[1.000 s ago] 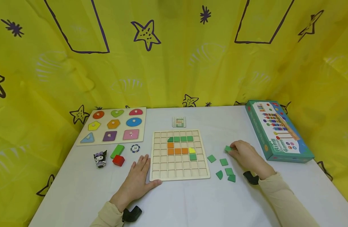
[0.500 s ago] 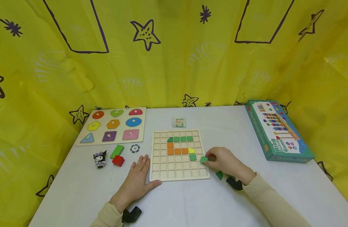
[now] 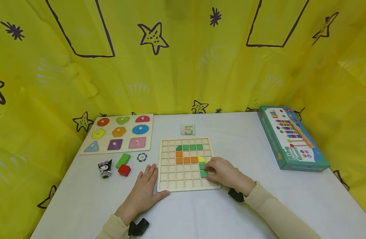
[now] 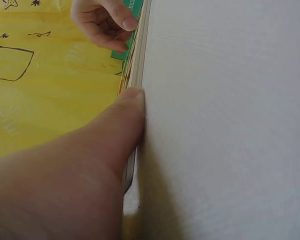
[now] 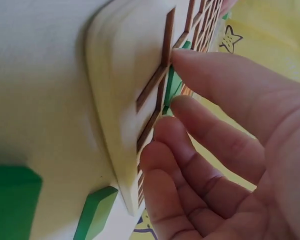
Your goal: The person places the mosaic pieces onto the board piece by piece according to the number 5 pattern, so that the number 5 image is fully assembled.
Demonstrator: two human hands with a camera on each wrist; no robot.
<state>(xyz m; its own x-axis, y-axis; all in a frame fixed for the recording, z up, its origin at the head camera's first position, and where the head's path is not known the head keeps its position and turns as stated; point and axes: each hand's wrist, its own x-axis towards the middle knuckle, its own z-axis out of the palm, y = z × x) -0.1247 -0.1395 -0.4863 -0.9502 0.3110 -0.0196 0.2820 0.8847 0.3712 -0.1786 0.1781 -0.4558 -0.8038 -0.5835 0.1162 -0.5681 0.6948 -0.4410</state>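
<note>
The wooden grid board (image 3: 171, 174) lies on the white table. Fingers of my left hand (image 3: 144, 191) spread flat beside its left edge, with the thumb at its near left corner. Over the board's right side, my right hand (image 3: 226, 173) has thumb and index finger at opposite sides of a green square tile (image 5: 174, 80), low in a grid cell. This tile sits directly below another green tile (image 3: 202, 166). Above them is a yellow tile (image 3: 201, 159), beside a row of orange tiles (image 3: 186, 160). A green row (image 3: 192, 147) runs farther up the board.
Loose green tiles (image 5: 12, 200) lie right of the board, mostly hidden by my right hand in the head view. A pattern card (image 3: 187, 129) lies behind the board. At left are a shape puzzle (image 3: 127, 149), blocks (image 3: 124, 170), a chip and figurine; a box (image 3: 293, 137) stands right.
My right hand has carried a green square tile leftward from the table at right onto the board, below the other green tile. The left hand has stayed put.
</note>
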